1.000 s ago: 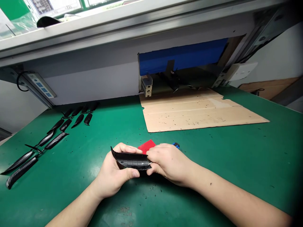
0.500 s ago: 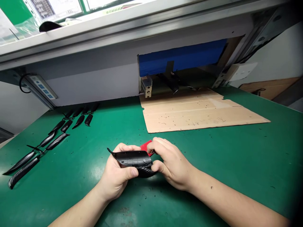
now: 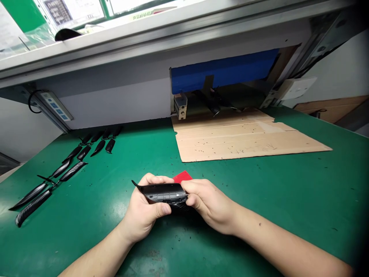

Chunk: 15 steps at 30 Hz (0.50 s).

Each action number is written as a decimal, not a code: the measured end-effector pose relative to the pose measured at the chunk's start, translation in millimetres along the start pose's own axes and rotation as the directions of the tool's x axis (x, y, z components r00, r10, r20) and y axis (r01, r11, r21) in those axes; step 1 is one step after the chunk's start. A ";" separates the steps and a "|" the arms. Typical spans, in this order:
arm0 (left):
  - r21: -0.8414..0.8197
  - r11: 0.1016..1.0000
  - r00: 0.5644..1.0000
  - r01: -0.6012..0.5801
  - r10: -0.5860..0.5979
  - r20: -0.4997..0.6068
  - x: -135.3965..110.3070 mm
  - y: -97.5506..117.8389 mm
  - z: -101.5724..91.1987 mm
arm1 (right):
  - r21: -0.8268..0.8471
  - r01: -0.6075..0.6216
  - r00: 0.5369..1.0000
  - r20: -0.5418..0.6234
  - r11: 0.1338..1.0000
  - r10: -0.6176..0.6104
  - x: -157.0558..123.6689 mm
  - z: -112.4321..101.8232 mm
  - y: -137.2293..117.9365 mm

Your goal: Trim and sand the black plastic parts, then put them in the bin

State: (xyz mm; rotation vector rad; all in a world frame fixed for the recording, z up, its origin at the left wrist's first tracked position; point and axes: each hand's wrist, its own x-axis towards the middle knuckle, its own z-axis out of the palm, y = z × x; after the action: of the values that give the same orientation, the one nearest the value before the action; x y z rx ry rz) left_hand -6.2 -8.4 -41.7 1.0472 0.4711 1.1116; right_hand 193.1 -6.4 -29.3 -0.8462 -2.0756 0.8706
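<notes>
A curved black plastic part (image 3: pixel 163 192) with a pointed left tip is held just above the green table (image 3: pixel 288 192). My left hand (image 3: pixel 144 209) wraps around its left half, thumb under the front edge. My right hand (image 3: pixel 209 204) is closed on the part's right end, fingers pinched against it. A red flat piece (image 3: pixel 182 176) lies on the table just behind both hands, partly hidden by them.
Several black ribbed leaf-shaped parts (image 3: pixel 62 169) lie in a row at the left. A flattened cardboard sheet (image 3: pixel 242 138) covers the table's far middle, below a blue panel (image 3: pixel 221 69) and a small metal fixture (image 3: pixel 181 105). A power strip (image 3: pixel 54 104) hangs at the far left.
My right hand lifted off the part's end, then closed on it again lower down. The blue thing beside my right hand is hidden now. The part tilted slightly in my left hand.
</notes>
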 end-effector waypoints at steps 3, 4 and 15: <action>0.038 0.999 0.999 -0.019 0.020 -0.036 3.1 3.4 -3.6 | 0.139 -0.047 0.992 0.119 0.989 0.030 -1.8 -17.2 2.0; 0.030 0.999 0.997 -0.014 0.017 -0.075 4.8 5.6 -4.7 | 0.098 -0.061 0.991 0.128 0.993 0.048 -2.4 -22.1 2.2; -0.023 0.968 0.935 0.251 -0.249 -0.253 16.5 22.9 -18.2 | -0.532 0.062 0.957 0.271 0.845 0.100 -3.8 -24.3 4.3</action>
State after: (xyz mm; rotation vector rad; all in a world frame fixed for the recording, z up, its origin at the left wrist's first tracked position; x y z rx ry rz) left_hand -24.6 15.8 -27.6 0.8284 0.7939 1.0187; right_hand 215.8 0.5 -21.6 -1.0777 -2.6368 0.4293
